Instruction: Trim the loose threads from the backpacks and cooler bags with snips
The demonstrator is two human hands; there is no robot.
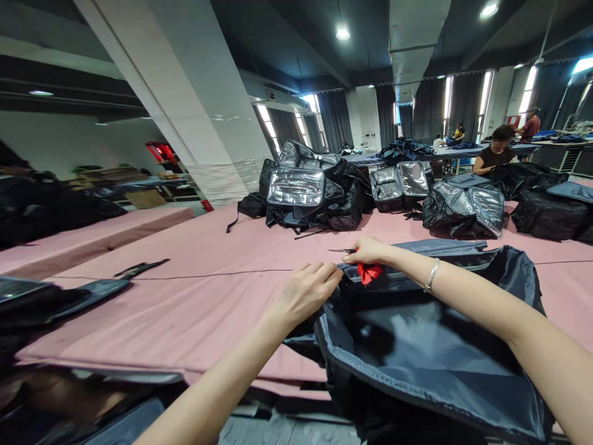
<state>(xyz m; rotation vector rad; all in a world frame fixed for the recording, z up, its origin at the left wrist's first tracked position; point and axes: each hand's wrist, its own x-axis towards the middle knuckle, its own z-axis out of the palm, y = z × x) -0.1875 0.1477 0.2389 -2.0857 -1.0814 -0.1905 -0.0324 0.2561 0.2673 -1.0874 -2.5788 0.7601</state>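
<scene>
A large black bag with a grey-blue lining (426, 334) lies open at the front of the pink table, below my arms. My left hand (309, 290) is closed on the bag's upper left corner, fingers bent over its edge. Just to the right, my right hand (365, 252) grips small scissors (341, 250) with red wrapping (369, 273) on the handle; their thin tip points left. The two hands are close together above the bag's rim. A silver bracelet circles my right wrist.
Black bags with silver lining (296, 186) stand along the far side of the pink table (222, 247). Another dark bag piece (92, 293) lies at left. A person (498, 151) sits behind the bags at right. A white pillar (185, 93) rises at back left.
</scene>
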